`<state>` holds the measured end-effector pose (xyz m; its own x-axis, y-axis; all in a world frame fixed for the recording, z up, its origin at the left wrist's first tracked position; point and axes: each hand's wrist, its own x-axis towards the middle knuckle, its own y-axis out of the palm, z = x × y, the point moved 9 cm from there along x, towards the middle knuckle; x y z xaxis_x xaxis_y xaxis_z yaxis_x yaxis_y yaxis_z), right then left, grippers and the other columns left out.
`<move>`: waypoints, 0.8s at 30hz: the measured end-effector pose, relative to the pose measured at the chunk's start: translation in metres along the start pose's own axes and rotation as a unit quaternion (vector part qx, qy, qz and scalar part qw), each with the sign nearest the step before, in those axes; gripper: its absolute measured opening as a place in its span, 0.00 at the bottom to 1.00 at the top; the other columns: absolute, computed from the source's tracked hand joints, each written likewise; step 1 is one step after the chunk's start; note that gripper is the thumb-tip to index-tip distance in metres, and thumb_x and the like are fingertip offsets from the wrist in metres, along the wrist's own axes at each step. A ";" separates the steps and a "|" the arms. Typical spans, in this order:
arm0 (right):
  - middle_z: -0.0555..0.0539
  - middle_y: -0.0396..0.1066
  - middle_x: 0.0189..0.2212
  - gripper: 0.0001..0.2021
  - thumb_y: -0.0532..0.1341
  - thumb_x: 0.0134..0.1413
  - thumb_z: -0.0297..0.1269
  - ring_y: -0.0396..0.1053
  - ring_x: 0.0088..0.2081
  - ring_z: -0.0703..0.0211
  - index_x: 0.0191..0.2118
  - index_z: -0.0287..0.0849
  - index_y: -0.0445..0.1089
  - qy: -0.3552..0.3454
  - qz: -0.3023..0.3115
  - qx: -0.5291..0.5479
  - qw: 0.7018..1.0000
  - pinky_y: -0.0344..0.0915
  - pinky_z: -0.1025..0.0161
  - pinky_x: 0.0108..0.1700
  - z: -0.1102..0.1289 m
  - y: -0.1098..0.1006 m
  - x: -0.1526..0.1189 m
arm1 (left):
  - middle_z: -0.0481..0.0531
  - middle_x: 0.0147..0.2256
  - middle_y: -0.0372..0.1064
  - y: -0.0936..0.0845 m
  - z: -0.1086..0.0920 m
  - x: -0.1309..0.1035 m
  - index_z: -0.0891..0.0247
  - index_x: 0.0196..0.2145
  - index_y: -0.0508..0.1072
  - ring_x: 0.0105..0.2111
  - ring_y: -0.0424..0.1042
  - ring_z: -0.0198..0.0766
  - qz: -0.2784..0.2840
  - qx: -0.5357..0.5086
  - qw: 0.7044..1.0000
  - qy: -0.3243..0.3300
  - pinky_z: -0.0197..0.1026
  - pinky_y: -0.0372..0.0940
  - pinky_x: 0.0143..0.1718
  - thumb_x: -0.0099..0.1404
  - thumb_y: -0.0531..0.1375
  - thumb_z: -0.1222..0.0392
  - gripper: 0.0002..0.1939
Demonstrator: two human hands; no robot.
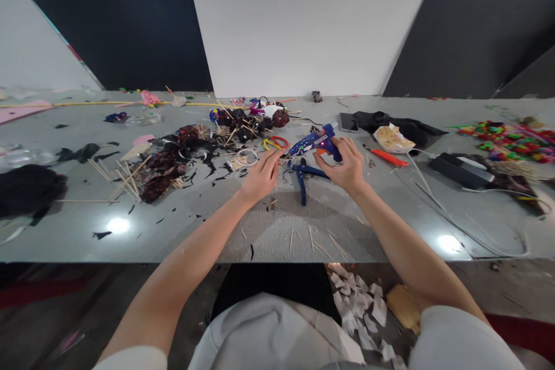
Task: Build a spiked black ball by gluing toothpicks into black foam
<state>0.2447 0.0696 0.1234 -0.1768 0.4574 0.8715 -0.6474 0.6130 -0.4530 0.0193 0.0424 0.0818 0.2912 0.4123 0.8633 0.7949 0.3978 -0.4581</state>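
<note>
My right hand (347,165) is wrapped round the handle of a blue glue gun (313,140), which lies on its side in the air with a small red light showing. Its nozzle points left, close to the fingertips of my left hand (262,175). Those fingers are pinched together, and whatever they hold is too small to make out. Under the glue gun, blue-handled pliers (302,185) lie on the table. Just beyond my left hand are scissors with red and yellow handles (276,143) and a white ring (247,156).
Dark balls stuck with wooden sticks (162,176) crowd the left and back, among black scraps. To the right lie an orange cutter (389,156), a phone (348,122), a black box (455,170), a white cable (427,188) and colourful pompoms (511,139). Short sticks (311,238) lie near the table's front edge.
</note>
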 end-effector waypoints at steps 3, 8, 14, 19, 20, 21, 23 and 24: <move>0.42 0.77 0.40 0.20 0.68 0.59 0.51 0.75 0.41 0.44 0.52 0.48 0.71 -0.004 0.002 -0.001 1.000 0.73 0.43 0.49 0.001 0.000 0.000 | 0.62 0.58 0.70 0.001 0.002 -0.001 0.56 0.69 0.59 0.50 0.79 0.41 -0.003 -0.007 1.000 -0.001 0.48 0.77 0.53 0.81 0.46 0.61 0.22; 0.42 0.76 0.39 0.20 0.68 0.59 0.50 0.74 0.40 0.45 0.53 0.48 0.72 -0.012 0.000 -0.005 1.000 0.73 0.44 0.47 0.004 -0.001 0.000 | 0.62 0.56 0.70 0.002 0.006 -0.002 0.57 0.67 0.59 0.43 0.80 0.37 -0.005 -0.018 1.000 -0.019 0.46 0.78 0.49 0.81 0.46 0.59 0.20; 0.42 0.75 0.39 0.21 0.68 0.59 0.52 0.74 0.40 0.45 0.54 0.49 0.72 -0.006 0.002 -0.019 1.000 0.74 0.43 0.46 0.001 -0.001 -0.001 | 0.62 0.56 0.69 0.003 0.009 -0.004 0.58 0.65 0.60 0.43 0.79 0.37 -0.013 -0.035 0.999 -0.036 0.45 0.77 0.48 0.81 0.48 0.59 0.18; 0.42 0.76 0.38 0.21 0.68 0.59 0.51 0.74 0.39 0.45 0.54 0.47 0.72 -0.017 0.008 -0.031 0.999 0.73 0.44 0.46 0.001 0.000 -0.001 | 0.62 0.55 0.69 0.004 0.011 -0.004 0.59 0.64 0.62 0.42 0.79 0.37 -0.011 -0.040 0.998 -0.050 0.45 0.77 0.48 0.81 0.48 0.59 0.17; 0.42 0.76 0.38 0.21 0.68 0.59 0.50 0.74 0.39 0.45 0.54 0.47 0.72 -0.023 0.006 -0.031 0.999 0.73 0.44 0.46 0.002 -0.001 -0.001 | 0.62 0.55 0.69 0.003 0.011 -0.004 0.59 0.63 0.62 0.42 0.79 0.36 -0.014 -0.042 0.998 -0.051 0.44 0.77 0.48 0.81 0.48 0.59 0.17; 0.42 0.76 0.38 0.21 0.68 0.59 0.50 0.74 0.39 0.45 0.54 0.47 0.72 -0.029 0.003 -0.031 0.999 0.73 0.45 0.46 0.003 -0.001 -0.001 | 0.62 0.54 0.69 0.002 0.010 -0.004 0.59 0.63 0.62 0.42 0.79 0.36 -0.016 -0.044 0.998 -0.051 0.44 0.77 0.47 0.81 0.48 0.60 0.16; 0.42 0.76 0.39 0.21 0.68 0.60 0.48 0.74 0.40 0.46 0.54 0.46 0.71 -0.040 -0.003 -0.035 0.999 0.73 0.46 0.46 0.004 -0.002 -0.001 | 0.62 0.53 0.70 0.001 0.009 -0.003 0.60 0.62 0.63 0.41 0.79 0.36 -0.014 -0.048 0.998 -0.049 0.44 0.77 0.47 0.81 0.48 0.60 0.16; 0.42 0.76 0.39 0.21 0.69 0.60 0.48 0.74 0.40 0.46 0.55 0.46 0.71 -0.045 -0.005 -0.039 0.998 0.73 0.47 0.46 0.005 -0.002 -0.001 | 0.62 0.53 0.70 0.001 0.008 -0.002 0.60 0.62 0.63 0.41 0.79 0.36 -0.011 -0.048 0.998 -0.049 0.44 0.77 0.46 0.81 0.48 0.60 0.16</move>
<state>0.2430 0.0643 0.1241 -0.2379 0.3934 0.8880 -0.5906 0.6673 -0.4538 0.0148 0.0486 0.0776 0.2235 0.4837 0.8462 0.8494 0.3291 -0.4125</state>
